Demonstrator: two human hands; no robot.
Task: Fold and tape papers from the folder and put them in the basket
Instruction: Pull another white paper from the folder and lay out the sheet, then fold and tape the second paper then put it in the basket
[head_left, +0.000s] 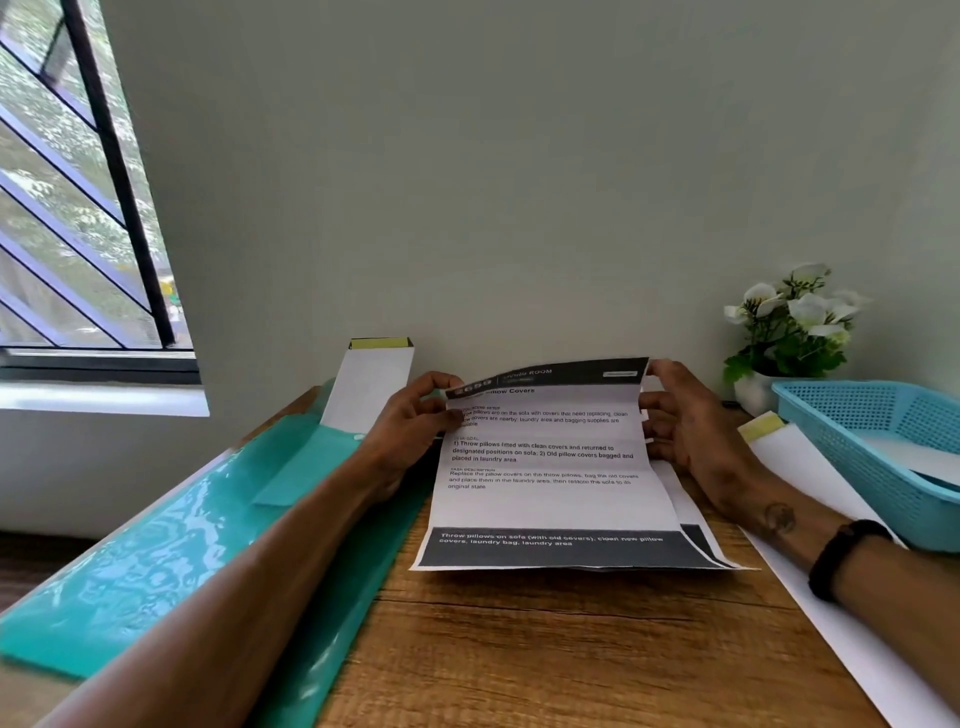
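Two hands hold one printed paper (545, 467) above a wooden table (571, 649). At the sheet's far left corner the left hand (410, 431) pinches the top edge between thumb and curled fingers, bending the dark header strip toward the person. Opposite it, the right hand (685, 431) grips the far right edge, its fingers curled behind the sheet and the thumb near the top corner. Its near end, with a dark band of white text, rests on the table between the two forearms; a second sheet seems to lie under it, showing along the right edge, though the overlap is hard to read. Under the left forearm lies a teal folder (182, 519), and past the left hand a folded white paper (369, 384) with a yellow tape strip at its top leans against the wall. Beside the right wrist lies a white sheet (831, 545) tipped with yellow tape. Beyond that sheet, a blue basket (857, 447) holds white paper. Behind the right hand stands a plant (789, 322) with white flowers. A black band (841, 556) circles the right wrist.
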